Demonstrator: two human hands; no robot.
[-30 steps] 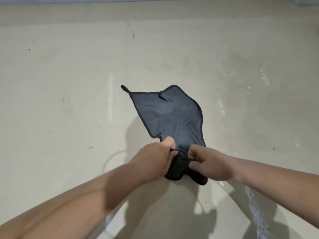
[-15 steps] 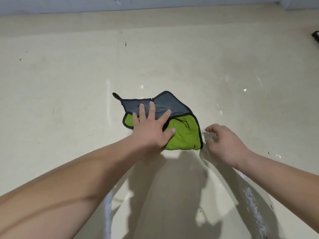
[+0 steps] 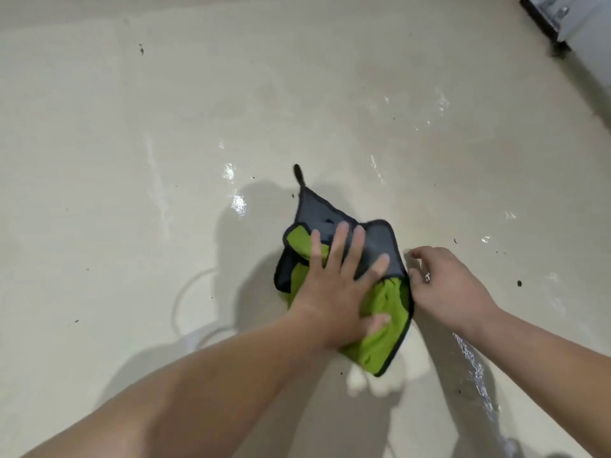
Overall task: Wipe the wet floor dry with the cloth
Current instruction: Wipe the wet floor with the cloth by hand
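Our left hand (image 3: 334, 292) presses flat, fingers spread, on the cloth (image 3: 380, 325); our right hand (image 3: 446, 289) rests loosely curled, empty, at its 3 o'clock edge. The cloth lies folded, green and grey, on the wet floor (image 3: 165, 193).

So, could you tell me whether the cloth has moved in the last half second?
Yes: the cloth has slid right, away from the pale floor streak it lay beside.

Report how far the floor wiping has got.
Done: the green and grey microfibre cloth lies folded on the beige floor.
In hand: the left hand presses flat on it; the right hand rests on the floor beside its edge.
Left: glistening wet patches beyond the cloth and a wet streak under the right forearm.
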